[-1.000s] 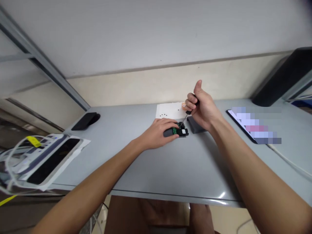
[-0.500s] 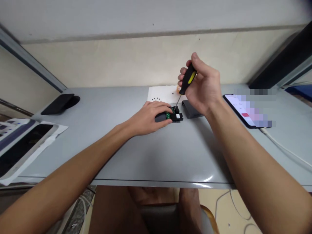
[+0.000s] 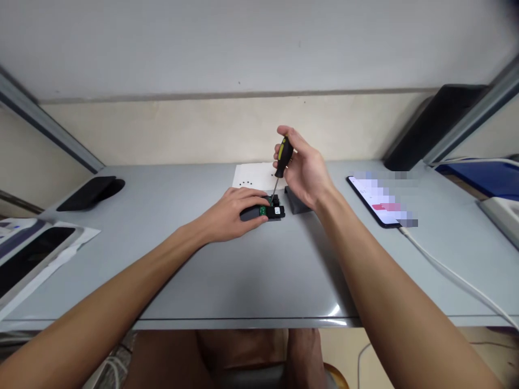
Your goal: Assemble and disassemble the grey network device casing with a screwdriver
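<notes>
My left hand (image 3: 237,213) grips a small opened device (image 3: 276,212) from its left side, thumb along the near edge and fingers over the top. The device is black with a bit of green circuit board and a white label showing; what it is exactly I cannot tell. In my right hand (image 3: 306,167) is a screwdriver (image 3: 285,156) with a black and yellow handle, tilted, its metal shaft reaching down into the board area. The tip is too small to make out. A dark grey cover (image 3: 298,202) lies just right of the device, partly behind my right hand.
Behind the device lies a white sheet (image 3: 255,174) with several tiny dark screws on it. A lit phone (image 3: 375,202) with a white cable rests at right. Black object (image 3: 87,194) and packaged item (image 3: 40,248) stand at left; a dark cylinder (image 3: 433,129) leans at back right.
The view has shifted, so the scene sits lower and further left. Both hands keep their holds, and the screwdriver stands slightly more upright in the device.
</notes>
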